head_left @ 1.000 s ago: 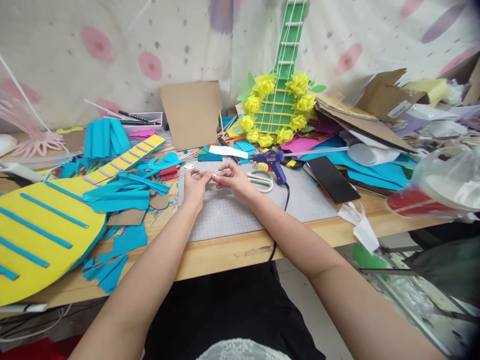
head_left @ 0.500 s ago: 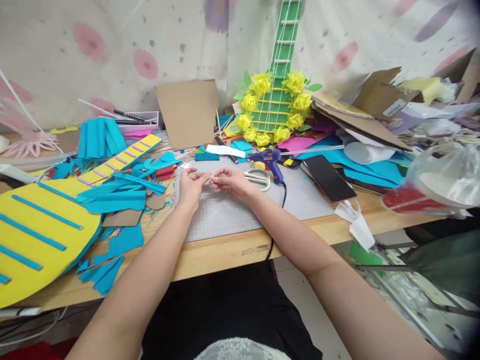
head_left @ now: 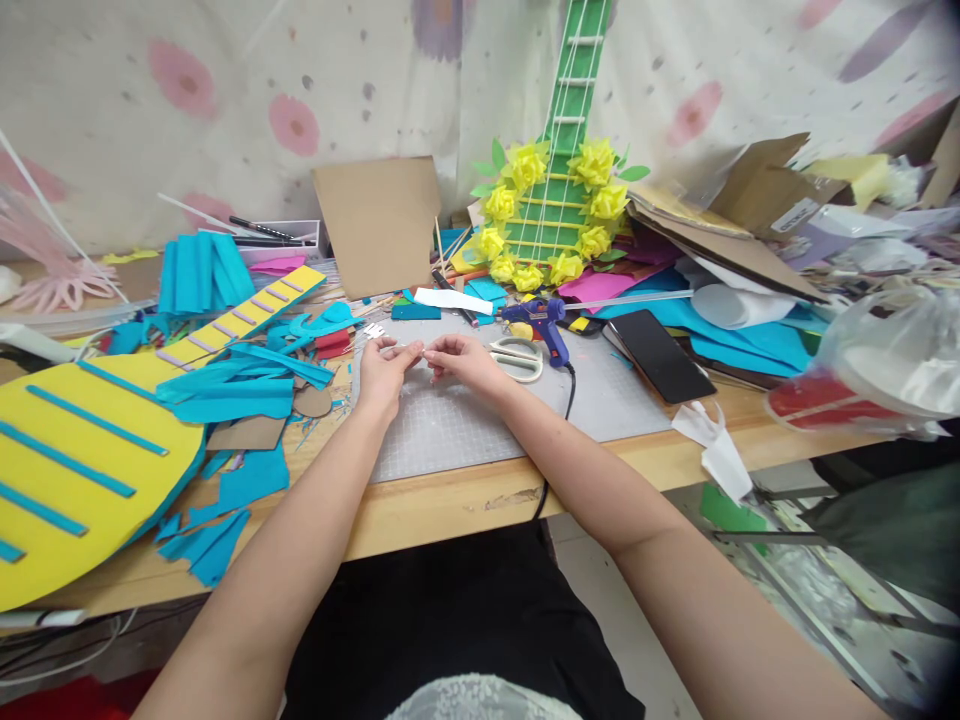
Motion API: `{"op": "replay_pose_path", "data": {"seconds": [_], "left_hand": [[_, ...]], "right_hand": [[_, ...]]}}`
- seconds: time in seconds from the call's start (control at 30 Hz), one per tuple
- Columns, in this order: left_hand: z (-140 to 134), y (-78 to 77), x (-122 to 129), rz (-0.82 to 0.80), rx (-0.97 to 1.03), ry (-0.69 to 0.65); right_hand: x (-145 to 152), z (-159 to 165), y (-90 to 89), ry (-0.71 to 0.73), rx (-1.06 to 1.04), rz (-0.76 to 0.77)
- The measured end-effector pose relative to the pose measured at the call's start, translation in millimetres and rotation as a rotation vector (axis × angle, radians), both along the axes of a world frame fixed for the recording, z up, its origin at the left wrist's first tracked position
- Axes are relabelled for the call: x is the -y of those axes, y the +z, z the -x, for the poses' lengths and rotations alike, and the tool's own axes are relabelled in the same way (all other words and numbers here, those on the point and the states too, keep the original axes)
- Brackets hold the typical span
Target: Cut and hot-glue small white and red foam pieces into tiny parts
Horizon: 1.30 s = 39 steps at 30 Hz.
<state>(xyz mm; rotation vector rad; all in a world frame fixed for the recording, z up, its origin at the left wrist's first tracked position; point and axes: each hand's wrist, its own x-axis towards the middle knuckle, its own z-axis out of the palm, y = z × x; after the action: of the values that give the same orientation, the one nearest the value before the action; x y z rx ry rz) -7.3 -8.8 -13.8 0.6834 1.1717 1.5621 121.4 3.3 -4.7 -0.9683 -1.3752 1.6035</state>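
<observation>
the left hand (head_left: 381, 380) and the right hand (head_left: 466, 362) are meeting over the far left part of a grey gridded cutting mat (head_left: 442, 430). the left thumb and forefinger are pinching a tiny pale piece (head_left: 423, 353), and the right fingertips are pinching at it from the right, the other right fingers curling inward; the piece is sitting between the two hands, too small and too covered to identify. whether the hands are touching the mat, i cannot tell.

just right of the right hand, scissors (head_left: 517, 357) are lying with their pale loop handles showing, and beside them a blue glue gun (head_left: 551, 330) is resting, its black cord (head_left: 572, 390) trailing toward the near edge of the wooden table (head_left: 450, 520). farther right, a dark phone (head_left: 660, 355) is lying by the mat's right edge. a white strip (head_left: 454, 301) is lying at the far side.

on the left, a yellow guitar-shaped panel (head_left: 112, 455) with blue bars is lying near blue paper scraps (head_left: 240, 400). at the far side, a green guitar shape (head_left: 553, 220) with yellow flowers (head_left: 527, 165) around it is standing upright, and a brown cardboard sheet (head_left: 379, 225) is standing to its left.
</observation>
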Motion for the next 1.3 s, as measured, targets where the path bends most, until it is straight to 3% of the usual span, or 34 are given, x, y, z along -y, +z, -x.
{"op": "replay_pose_path", "data": {"seconds": [0.2, 0.67, 0.9, 1.3], "left_hand": [[0.4, -1.3, -0.8, -0.049, -0.004, -0.011], [0.0, 3.8, 0.9, -0.085, -0.002, -0.091], [1.6, 15.2, 5.7, 0.043, 0.09, -0.125], [1.0, 5.8, 2.7, -0.121, 0.034, -0.082]], "right_hand": [[1.1, -3.7, 2.4, 0.068, -0.052, 0.072], [3.1, 0.1, 0.8, 0.003, 0.206, -0.236], [1.2, -2.9, 2.1, -0.017, 0.11, -0.158], [3.9, -2.6, 2.3, 0.039, 0.096, -0.146]]}}
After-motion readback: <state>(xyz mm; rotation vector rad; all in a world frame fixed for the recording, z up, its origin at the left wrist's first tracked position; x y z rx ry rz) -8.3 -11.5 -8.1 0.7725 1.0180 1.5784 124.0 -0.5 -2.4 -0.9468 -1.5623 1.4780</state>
